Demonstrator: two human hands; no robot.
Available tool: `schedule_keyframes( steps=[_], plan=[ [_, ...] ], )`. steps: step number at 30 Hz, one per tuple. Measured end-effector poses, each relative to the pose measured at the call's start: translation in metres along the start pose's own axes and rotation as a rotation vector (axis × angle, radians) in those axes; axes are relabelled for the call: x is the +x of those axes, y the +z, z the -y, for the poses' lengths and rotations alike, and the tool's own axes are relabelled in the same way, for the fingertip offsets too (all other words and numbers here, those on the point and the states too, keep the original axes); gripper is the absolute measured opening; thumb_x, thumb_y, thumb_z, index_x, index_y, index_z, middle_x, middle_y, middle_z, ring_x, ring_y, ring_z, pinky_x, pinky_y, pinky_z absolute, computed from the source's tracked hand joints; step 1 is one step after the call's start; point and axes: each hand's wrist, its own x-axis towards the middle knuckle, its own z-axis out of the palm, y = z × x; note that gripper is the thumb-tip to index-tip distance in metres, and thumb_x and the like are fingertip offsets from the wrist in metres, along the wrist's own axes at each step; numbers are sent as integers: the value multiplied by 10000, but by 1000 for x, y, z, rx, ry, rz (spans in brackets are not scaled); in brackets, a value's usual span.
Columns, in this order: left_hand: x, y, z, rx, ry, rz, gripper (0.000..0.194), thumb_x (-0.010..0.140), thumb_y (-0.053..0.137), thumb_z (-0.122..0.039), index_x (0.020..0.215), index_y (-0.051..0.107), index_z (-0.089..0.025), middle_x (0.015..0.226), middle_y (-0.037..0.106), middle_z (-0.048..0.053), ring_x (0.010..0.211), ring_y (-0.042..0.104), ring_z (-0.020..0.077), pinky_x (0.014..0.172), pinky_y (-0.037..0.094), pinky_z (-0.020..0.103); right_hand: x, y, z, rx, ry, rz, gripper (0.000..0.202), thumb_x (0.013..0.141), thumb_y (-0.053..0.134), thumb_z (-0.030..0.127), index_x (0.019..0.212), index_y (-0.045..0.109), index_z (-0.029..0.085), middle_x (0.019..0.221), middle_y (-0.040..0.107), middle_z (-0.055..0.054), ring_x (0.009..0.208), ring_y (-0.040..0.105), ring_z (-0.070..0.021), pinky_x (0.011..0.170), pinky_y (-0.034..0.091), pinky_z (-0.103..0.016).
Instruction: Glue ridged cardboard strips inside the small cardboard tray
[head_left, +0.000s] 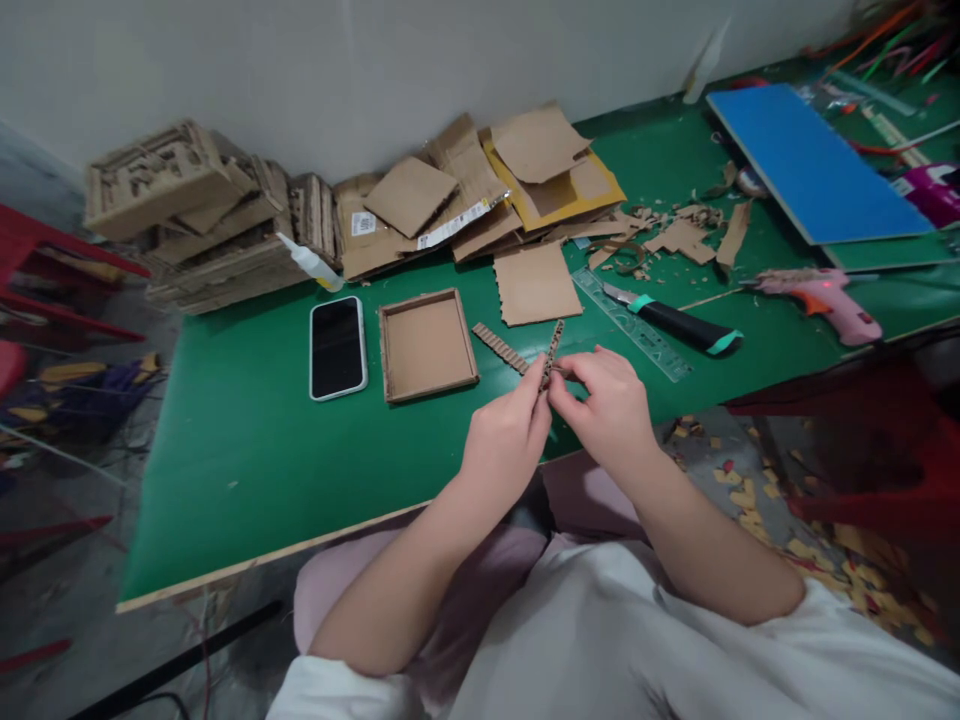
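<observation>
My left hand pinches a narrow corrugated cardboard strip that points up and away from me. Close against it, my right hand has thumb and forefinger closed on the strip's near part; the fingertips hide most of that end. A second cardboard strip with exposed ridges lies on the table just beyond my left hand. To the left sits a shallow cardboard tray with low walls. Behind the strips lies a flat cardboard square with a ragged left edge.
A phone, a glue bottle and stacked cardboard boxes stand left on the green table. Right of my hands are a clear ruler, utility knife, pink glue gun and blue board. Cardboard scraps lie behind.
</observation>
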Motion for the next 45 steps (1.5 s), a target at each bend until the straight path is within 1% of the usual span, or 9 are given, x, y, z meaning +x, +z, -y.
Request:
schedule_keyframes(
  steps=[6, 11, 16, 22, 33, 37, 40, 42, 45],
  plan=[
    [3, -2, 3, -167, -115, 71, 407, 873, 443, -243, 1276, 474, -199, 854, 688, 22, 660, 619, 114, 631, 471, 204, 4, -5, -7, -116, -139, -16, 118, 785, 519, 219, 685, 575, 193, 687, 650, 8, 698, 596, -152, 922, 374, -360],
    [5, 0, 8, -461, -245, 138, 391, 879, 442, -293, 1263, 481, -238, 811, 672, 5, 722, 634, 131, 640, 501, 217, 4, -6, -7, -85, -155, -123, 125, 803, 538, 227, 890, 622, 197, 824, 687, -5, 795, 617, -147, 942, 371, -348],
    [6, 6, 8, -723, -331, 162, 382, 862, 463, -268, 1238, 491, -203, 910, 673, 28, 831, 643, 150, 685, 533, 242, 1, -3, -4, -33, -185, -131, 116, 817, 518, 199, 812, 634, 199, 764, 687, -5, 745, 616, -135, 922, 396, -339],
    [9, 7, 3, -932, -409, 200, 424, 838, 463, -201, 1261, 455, -183, 1084, 637, 54, 854, 637, 137, 632, 559, 223, 1, -3, -6, 18, -164, -71, 112, 815, 507, 210, 778, 613, 205, 767, 684, -9, 738, 615, -148, 928, 402, -367],
    [13, 3, 3, -1007, -440, 237, 380, 831, 457, -177, 1209, 492, -163, 1019, 652, 58, 743, 652, 110, 584, 543, 188, 5, -5, -8, 200, -99, -48, 87, 786, 543, 199, 751, 622, 188, 727, 680, -9, 715, 621, -145, 861, 470, -328],
    [15, 3, 2, -1010, -468, 234, 377, 820, 476, -181, 1195, 488, -146, 985, 664, 61, 710, 649, 108, 585, 542, 197, 6, -8, -8, 236, 9, 18, 77, 768, 563, 214, 760, 637, 191, 738, 674, -8, 711, 620, -143, 697, 486, -262],
    [15, 4, 2, -974, -483, 242, 383, 829, 458, -195, 1206, 473, -130, 934, 671, 59, 689, 645, 112, 601, 544, 221, 5, -8, -6, 311, 116, 75, 70, 754, 579, 218, 777, 640, 194, 718, 668, 13, 631, 604, -117, 590, 465, -218],
    [13, 5, 3, -895, -422, 208, 380, 841, 440, -211, 1212, 483, -142, 908, 670, 46, 691, 638, 111, 613, 534, 224, 5, -8, -4, 356, 149, 73, 59, 751, 586, 219, 772, 633, 192, 697, 661, 22, 600, 595, -107, 567, 458, -208],
    [8, 4, 5, -535, -277, 85, 394, 844, 454, -233, 1233, 504, -197, 831, 668, 12, 653, 603, 99, 606, 488, 202, 3, -6, 0, 344, 117, 18, 63, 754, 599, 253, 762, 615, 192, 720, 659, 7, 653, 608, -124, 621, 477, -228]
  ],
)
